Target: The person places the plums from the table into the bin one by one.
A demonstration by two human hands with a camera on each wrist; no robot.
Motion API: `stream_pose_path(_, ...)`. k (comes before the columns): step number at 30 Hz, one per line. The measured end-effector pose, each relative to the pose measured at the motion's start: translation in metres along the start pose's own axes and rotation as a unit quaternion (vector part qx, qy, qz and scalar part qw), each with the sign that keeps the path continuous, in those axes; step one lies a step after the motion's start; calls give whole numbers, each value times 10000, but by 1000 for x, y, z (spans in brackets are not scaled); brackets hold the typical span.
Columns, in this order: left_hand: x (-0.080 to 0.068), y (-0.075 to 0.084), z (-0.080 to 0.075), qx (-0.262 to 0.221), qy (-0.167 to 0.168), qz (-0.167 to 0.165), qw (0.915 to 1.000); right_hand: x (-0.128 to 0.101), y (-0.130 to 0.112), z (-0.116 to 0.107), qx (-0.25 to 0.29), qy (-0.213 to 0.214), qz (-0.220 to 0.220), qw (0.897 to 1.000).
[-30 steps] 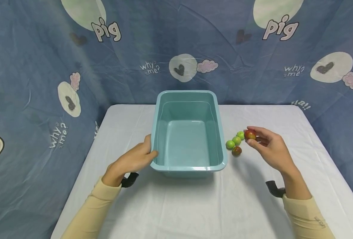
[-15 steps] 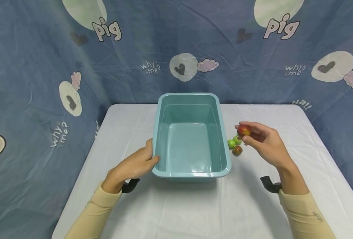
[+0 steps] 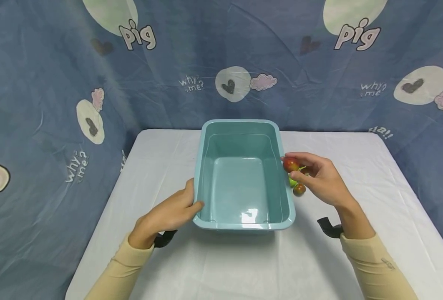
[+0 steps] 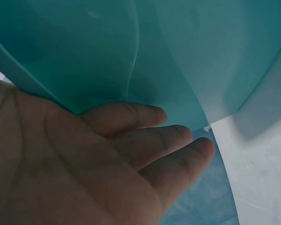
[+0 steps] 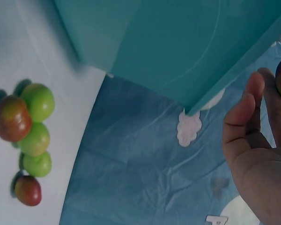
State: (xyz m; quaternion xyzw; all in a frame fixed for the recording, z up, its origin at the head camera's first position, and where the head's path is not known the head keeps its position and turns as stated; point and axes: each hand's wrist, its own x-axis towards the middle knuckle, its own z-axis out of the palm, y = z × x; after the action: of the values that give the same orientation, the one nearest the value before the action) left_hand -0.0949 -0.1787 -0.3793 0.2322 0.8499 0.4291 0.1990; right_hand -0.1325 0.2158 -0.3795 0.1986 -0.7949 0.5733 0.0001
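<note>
red-green fruit point(image 3: 290, 165) pinched beside teal tub point(image 3: 244, 225)

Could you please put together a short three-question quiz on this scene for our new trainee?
1. True or false: the teal tub already holds fruit.
2. What does the right hand pinch? A) a green fruit B) a red fruit C) a cloth
3. What does the left hand rest against?

Key:
1. False; the tub is empty.
2. B, held at the tub's right rim.
3. The tub's near left wall, thumb at the rim; the wrist view shows straight fingers against it.
</note>
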Motion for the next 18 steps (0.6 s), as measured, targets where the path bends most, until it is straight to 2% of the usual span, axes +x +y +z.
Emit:
stream_pose_path(5, 0, 1, 1, 66, 60, -16, 10000, 4, 0, 5, 111, -144, 118, 9998)
stream_pose_path(12, 0, 0, 2, 100, 81, 27, 9999, 8, 4, 9, -410, -66, 116, 9991)
stream_pose_path(18, 0, -2, 1, 151, 95, 60, 9998, 11, 6, 14, -472, -7, 77, 9989)
